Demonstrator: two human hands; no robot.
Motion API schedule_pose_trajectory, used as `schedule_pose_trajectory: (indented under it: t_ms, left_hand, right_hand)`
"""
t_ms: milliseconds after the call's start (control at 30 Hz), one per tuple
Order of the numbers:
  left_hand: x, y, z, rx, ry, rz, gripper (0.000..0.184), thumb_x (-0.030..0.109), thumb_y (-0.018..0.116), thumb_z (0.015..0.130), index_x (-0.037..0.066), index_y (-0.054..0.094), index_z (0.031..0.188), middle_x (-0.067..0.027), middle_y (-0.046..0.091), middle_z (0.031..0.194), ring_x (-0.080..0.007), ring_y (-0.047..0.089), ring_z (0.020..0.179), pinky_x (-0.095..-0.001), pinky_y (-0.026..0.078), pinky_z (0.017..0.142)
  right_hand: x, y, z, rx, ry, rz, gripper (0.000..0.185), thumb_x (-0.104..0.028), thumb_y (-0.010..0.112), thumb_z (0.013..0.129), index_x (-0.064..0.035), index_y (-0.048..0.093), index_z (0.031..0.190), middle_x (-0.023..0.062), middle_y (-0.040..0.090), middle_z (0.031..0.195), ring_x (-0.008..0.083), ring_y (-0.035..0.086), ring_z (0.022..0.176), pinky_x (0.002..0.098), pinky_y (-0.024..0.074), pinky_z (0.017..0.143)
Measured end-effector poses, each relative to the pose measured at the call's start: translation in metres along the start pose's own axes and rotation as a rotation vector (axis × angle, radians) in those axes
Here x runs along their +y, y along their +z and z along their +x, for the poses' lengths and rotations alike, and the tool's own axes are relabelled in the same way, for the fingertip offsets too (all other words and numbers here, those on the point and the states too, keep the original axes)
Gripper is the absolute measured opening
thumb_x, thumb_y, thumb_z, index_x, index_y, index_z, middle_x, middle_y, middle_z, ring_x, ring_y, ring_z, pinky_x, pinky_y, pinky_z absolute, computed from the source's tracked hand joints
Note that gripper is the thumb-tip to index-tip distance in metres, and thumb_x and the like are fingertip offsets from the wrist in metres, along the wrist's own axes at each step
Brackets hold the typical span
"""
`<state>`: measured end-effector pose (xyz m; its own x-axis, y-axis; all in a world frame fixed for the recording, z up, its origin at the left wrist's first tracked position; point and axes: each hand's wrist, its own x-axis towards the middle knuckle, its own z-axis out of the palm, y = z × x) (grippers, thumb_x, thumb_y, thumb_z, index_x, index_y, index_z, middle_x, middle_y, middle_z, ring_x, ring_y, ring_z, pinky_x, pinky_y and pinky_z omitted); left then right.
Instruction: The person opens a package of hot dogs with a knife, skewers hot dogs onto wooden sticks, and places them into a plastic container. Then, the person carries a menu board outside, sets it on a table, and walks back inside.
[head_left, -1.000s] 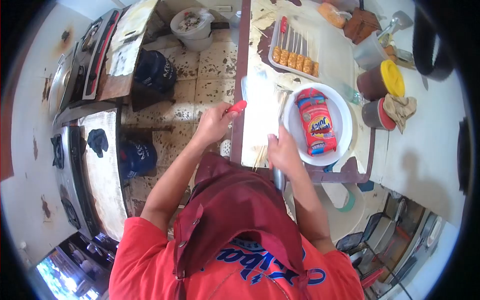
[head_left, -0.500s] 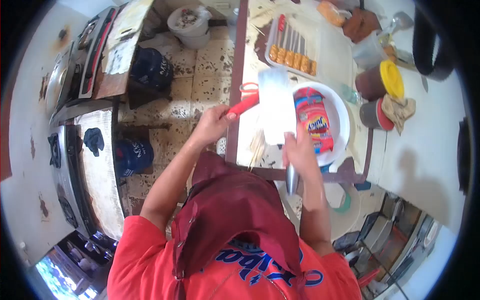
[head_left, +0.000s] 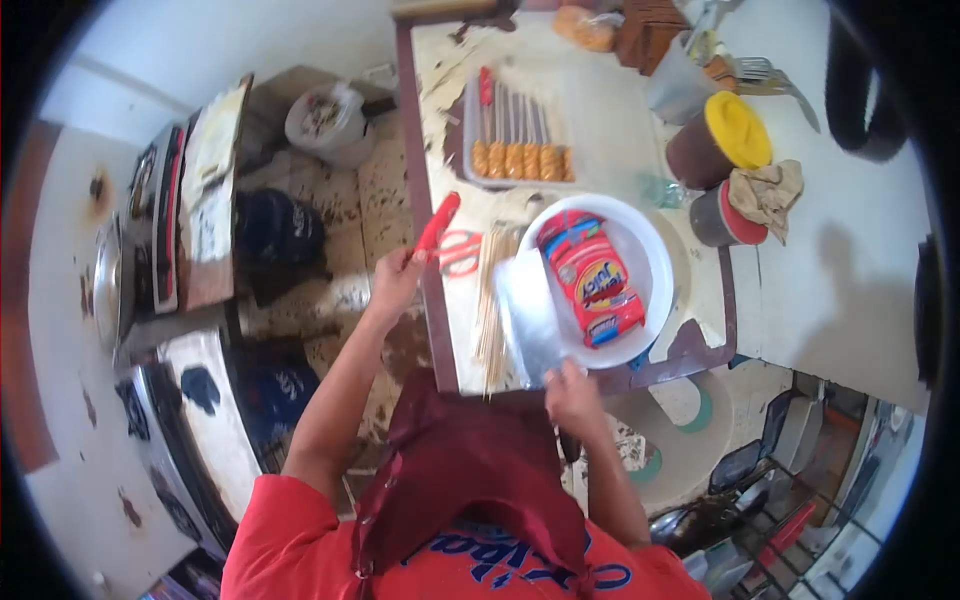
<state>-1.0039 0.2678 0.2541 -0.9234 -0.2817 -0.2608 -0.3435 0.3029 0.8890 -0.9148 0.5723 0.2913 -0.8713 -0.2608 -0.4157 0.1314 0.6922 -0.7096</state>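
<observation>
My left hand (head_left: pixel 398 280) is closed on a red-handled tool (head_left: pixel 437 224), held up at the table's left edge. Beside it on the table lie red-handled scissors (head_left: pixel 459 253). My right hand (head_left: pixel 574 394) grips a wide-bladed cleaver (head_left: pixel 532 318), its blade over the front of the table, between wooden sticks (head_left: pixel 491 320) and a white bowl (head_left: pixel 655 300). Inside the bowl rests a red sausage package (head_left: pixel 597 282). Behind, a clear plastic tray (head_left: pixel 580 110) holds several skewered orange-brown pieces (head_left: pixel 513 161).
On the right stand a brown jar with a yellow lid (head_left: pixel 738 130), a container topped with crumpled brown paper (head_left: pixel 765 198) and a clear utensil container (head_left: pixel 672 88). Stoves (head_left: pixel 165 220) line the left; a waste bucket (head_left: pixel 330 125) stands on the floor.
The view has shifted. The cleaver has come down and left beside the bowl, uncovering the sticks. My left hand has moved leftward, with the red handle now pointing up.
</observation>
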Motion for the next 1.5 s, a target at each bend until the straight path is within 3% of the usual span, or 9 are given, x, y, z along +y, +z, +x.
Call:
schedule_pose_trajectory:
  t_ms: [67,133,267,367,500,733,933,1333,1500]
  left_hand:
    - [0.014,0.018,0.058,0.04,0.041,0.015,0.032,0.026,0.056,0.09,-0.005,0.062,0.094,-0.0037,0.055,0.068,-0.0101,0.046,0.063,-0.0287,0.041,0.057]
    - [0.019,0.053,0.134,0.041,0.02,0.004,0.033,0.027,0.057,0.088,-0.006,0.063,0.089,-0.0052,0.055,0.064,-0.0111,0.047,0.061,-0.0301,0.041,0.057]
    - [0.027,0.129,0.272,0.171,-0.035,0.009,0.041,0.034,0.058,0.084,-0.006,0.064,0.085,-0.0201,0.064,0.075,-0.0301,0.065,0.075,-0.0388,0.047,0.067]
    - [0.045,0.159,0.325,0.358,-0.067,0.154,0.042,0.036,0.059,0.086,-0.006,0.064,0.084,-0.0157,0.063,0.069,-0.0251,0.062,0.062,-0.0371,0.046,0.054]
    - [0.049,0.164,0.349,0.427,-0.063,0.314,0.048,0.041,0.057,0.084,-0.006,0.064,0.091,-0.0272,0.063,0.088,-0.0393,0.062,0.088,-0.0446,0.047,0.072]
    - [0.039,0.189,0.371,0.496,0.156,0.289,0.038,0.031,0.054,0.086,-0.004,0.056,0.102,-0.0274,0.061,0.098,-0.0408,0.059,0.096,-0.0475,0.046,0.079]
    - [0.056,0.185,0.354,0.446,0.028,0.503,0.024,0.02,0.047,0.089,0.0,0.044,0.101,-0.0276,0.061,0.096,-0.0412,0.06,0.092,-0.0488,0.048,0.079]
    - [0.045,0.163,0.33,0.135,0.029,0.797,0.021,0.011,0.053,0.079,-0.003,0.061,0.093,-0.0226,0.064,0.095,-0.0381,0.063,0.087,-0.044,0.051,0.076]
    - [0.046,0.165,0.334,0.167,0.11,0.777,0.019,0.011,0.052,0.079,-0.002,0.064,0.086,-0.0228,0.065,0.092,-0.0364,0.064,0.087,-0.0442,0.052,0.075]
  right_hand:
    - [-0.005,0.021,-0.001,-0.102,-0.057,-0.025,0.024,-0.023,0.049,0.088,-0.0033,0.047,0.101,0.0238,0.058,0.076,0.0472,0.057,0.077,0.0516,0.0451,0.067]
    - [-0.01,0.058,0.006,-0.113,-0.011,-0.05,0.032,-0.018,0.049,0.086,-0.0021,0.047,0.115,0.0259,0.055,0.085,0.0458,0.056,0.081,0.0515,0.0437,0.07]
    - [0.016,0.127,0.027,0.028,-0.137,-0.119,0.051,-0.003,0.048,0.08,0.0019,0.038,0.13,0.0234,0.05,0.091,0.0387,0.049,0.085,0.0461,0.0409,0.078]
    - [0.036,0.143,0.041,0.115,-0.135,-0.138,0.049,-0.005,0.051,0.081,0.0004,0.04,0.128,0.0224,0.05,0.089,0.0385,0.047,0.085,0.0477,0.038,0.077]
    - [0.052,0.148,0.049,0.142,-0.091,-0.185,0.049,-0.005,0.053,0.079,-0.0006,0.042,0.127,0.0215,0.049,0.09,0.0374,0.047,0.084,0.0464,0.0383,0.077]
    - [0.059,0.153,0.054,0.147,-0.066,-0.172,0.043,-0.009,0.05,0.084,-0.0077,0.045,0.127,0.0203,0.049,0.095,0.0368,0.049,0.083,0.0461,0.041,0.076]
    - [0.064,0.154,0.055,0.059,-0.02,-0.143,0.051,-0.014,0.057,0.08,-0.0056,0.041,0.128,0.0199,0.052,0.094,0.0366,0.047,0.092,0.0456,0.0371,0.083]
    - [0.061,0.139,0.062,0.04,-0.042,-0.037,0.051,-0.011,0.061,0.079,-0.0056,0.041,0.126,0.0254,0.05,0.101,0.0404,0.046,0.095,0.0487,0.0362,0.087]
    - [0.064,0.138,0.062,0.019,-0.042,0.006,0.051,-0.012,0.062,0.079,-0.0052,0.042,0.125,0.0261,0.05,0.103,0.0419,0.045,0.098,0.0498,0.0352,0.089]
